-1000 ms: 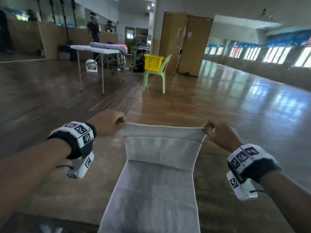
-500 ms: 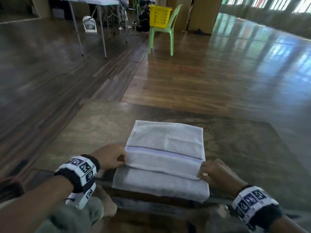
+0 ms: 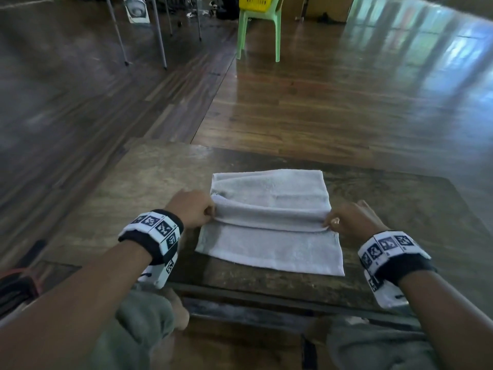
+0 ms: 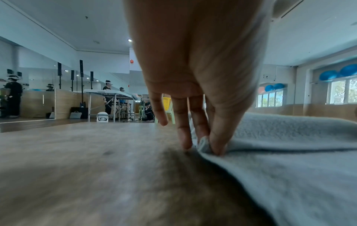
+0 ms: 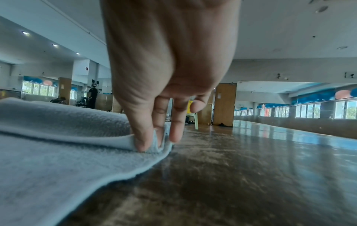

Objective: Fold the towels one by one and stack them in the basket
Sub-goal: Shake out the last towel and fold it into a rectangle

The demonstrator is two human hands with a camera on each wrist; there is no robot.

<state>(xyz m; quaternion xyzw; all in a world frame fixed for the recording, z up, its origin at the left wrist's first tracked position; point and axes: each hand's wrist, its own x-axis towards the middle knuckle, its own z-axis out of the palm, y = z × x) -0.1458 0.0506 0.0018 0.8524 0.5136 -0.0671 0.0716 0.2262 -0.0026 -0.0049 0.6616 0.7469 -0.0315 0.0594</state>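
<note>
A pale grey towel [image 3: 269,244] lies on the low wooden table [image 3: 133,198], with a raised fold across its middle. My left hand [image 3: 210,212] pinches the left end of that fold. In the left wrist view the left hand [image 4: 204,145] has the towel [image 4: 289,175] edge between thumb and fingers, low against the table. My right hand [image 3: 329,225] pinches the right end of the fold. The right wrist view shows the right hand [image 5: 154,145] nipping the towel [image 5: 58,160] corner the same way. A yellow basket [image 3: 254,1] sits on a green chair far ahead.
The green plastic chair [image 3: 260,30] stands on the shiny wooden floor beyond the table. Metal legs of a folding table [image 3: 160,36] are at the upper left. My knees are under the table's near edge [image 3: 266,295]. A dark and red object [image 3: 16,287] lies at far left.
The towel, held up in the air a second ago, has come down flat on the table. Both hands now pinch a middle fold, farther forward than half a second ago.
</note>
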